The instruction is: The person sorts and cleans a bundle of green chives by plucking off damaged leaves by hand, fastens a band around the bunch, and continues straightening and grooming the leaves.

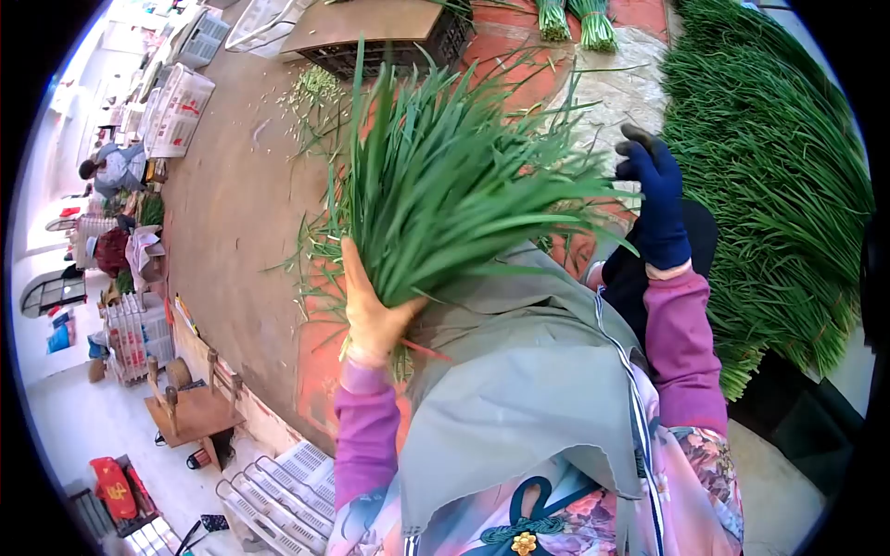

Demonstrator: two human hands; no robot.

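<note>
My left hand is wrapped round a thick bunch of garlic chives, thumb up along its side. The long green leaves fan out upward and to the right over my grey apron, blurred at their tips. To the right, my right hand, in a dark blue glove with darker fingertips, is raised apart from the bunch. Its fingers are bent but spread, with nothing visible in them. Beyond it lies a large heap of garlic chives along the right side.
Two tied chive bundles lie at the top on the red floor. Near them stands a dark crate with a brown board. Trimmings litter the floor. At left are a small wooden stool, white crates and two other people.
</note>
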